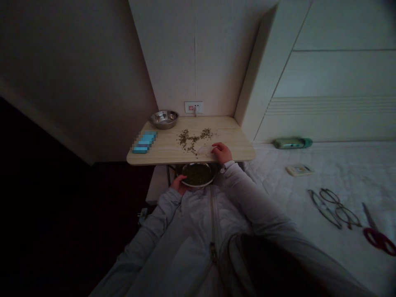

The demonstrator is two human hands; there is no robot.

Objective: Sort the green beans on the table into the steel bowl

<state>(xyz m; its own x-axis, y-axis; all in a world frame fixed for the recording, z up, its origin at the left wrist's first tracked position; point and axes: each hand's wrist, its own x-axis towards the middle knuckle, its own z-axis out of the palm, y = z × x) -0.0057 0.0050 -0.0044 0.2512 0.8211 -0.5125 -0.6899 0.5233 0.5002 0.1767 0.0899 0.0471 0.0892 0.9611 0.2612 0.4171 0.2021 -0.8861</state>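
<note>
Below the front edge of a small wooden-topped table point(163, 145), my left hand point(179, 185) grips the rim of a metal bowl point(213, 175), thumb over the edge. Dark green bits point(198, 174) cover the inside of that bowl. My right hand point(222, 153) is over the table's front right part, fingers bent and closed on a pale, translucent flat piece point(203, 151), whose exact kind I cannot make out. Small greenish-brown grains point(193, 139) lie scattered on the tabletop, just left of and behind the right hand.
A second metal bowl point(165, 119) stands at the table's back left, with a phone point(144, 142) in front of it. Behind is a wall socket point(194, 107). On the bed at right lie a green bottle point(292, 143), a small pale packet point(298, 170), glasses point(337, 206) and red-handled scissors point(379, 239).
</note>
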